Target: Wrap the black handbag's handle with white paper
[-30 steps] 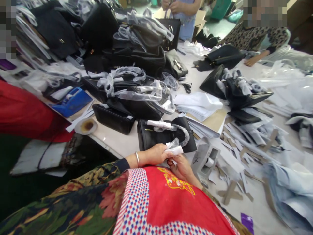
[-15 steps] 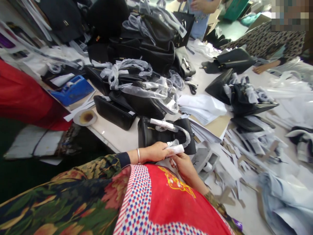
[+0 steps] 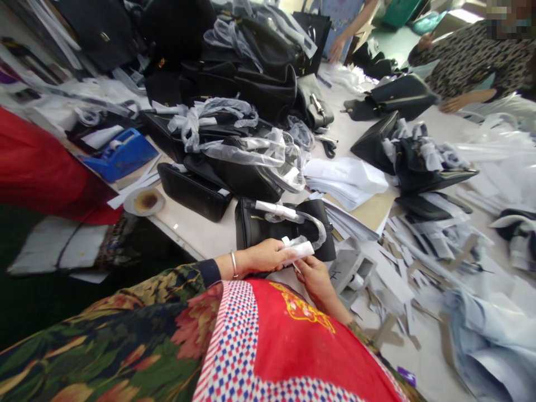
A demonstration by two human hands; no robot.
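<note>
A black handbag (image 3: 248, 226) lies at the table's front edge, its looped handle (image 3: 321, 229) covered in clear plastic. White paper (image 3: 302, 250) is wrapped round the near end of that handle, just in front of the bag. My left hand (image 3: 268, 255) is closed on this wrapped end from the left. From the right, my right hand (image 3: 316, 277) pinches the lower edge of the white paper, fingertips close below the left thumb. Another strip of white paper (image 3: 275, 210) is wound round the far end of the handle. My fingers partly hide the paper's underside.
Black bags (image 3: 196, 192) with wrapped handles crowd the left and back. A blue tape dispenser (image 3: 121, 155) and tape roll (image 3: 144, 201) sit left. Paper sheets (image 3: 345, 176), a grey box (image 3: 349, 268) and scraps lie right. Co-workers' hands (image 3: 456, 103) rest at the far side.
My hands stay at the wrapped handle, the paper tilted slightly upward at its right end. At the back, one co-worker's hand has come down to the table; another co-worker has shifted, raising an arm.
</note>
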